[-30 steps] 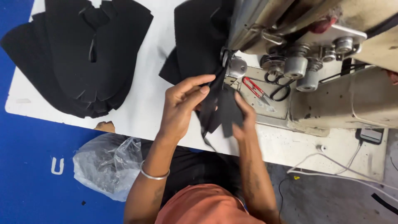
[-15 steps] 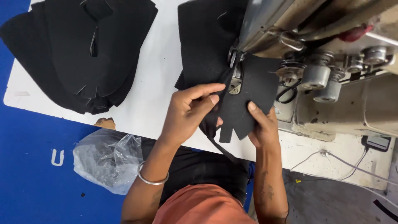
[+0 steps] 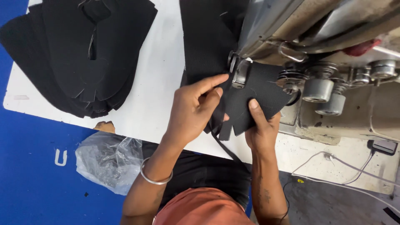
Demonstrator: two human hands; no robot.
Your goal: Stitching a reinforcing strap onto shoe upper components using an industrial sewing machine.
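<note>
The black fabric piece (image 3: 254, 100) sits at the sewing machine (image 3: 333, 62), its top edge tucked under the presser foot (image 3: 238, 75); the left hand (image 3: 191, 110) pinches a narrow black strip (image 3: 221, 137) against the piece's near edge, forefinger stretched toward the foot, fingers closed on the strip and fabric together; the right hand (image 3: 260, 125) grips the piece from below, thumb pressed flat on top, fingers curled under where I cannot see them.

The worry, to my eye, is that outstretched forefinger; it lies just beside the foot, and if the machine runs while it rests there the needle could catch it. The strip trails off the worktop (image 3: 166, 83) edge toward the lap; its weight might drag it out of line with the edge, so the seam could wander or miss it. The notched lower edge may fold under the thumb and get stitched in a crease. A stack of cut black pieces (image 3: 79, 54) lies well apart at the left, out of harm's way; a clear plastic bag (image 3: 106, 160) hangs below the worktop.
</note>
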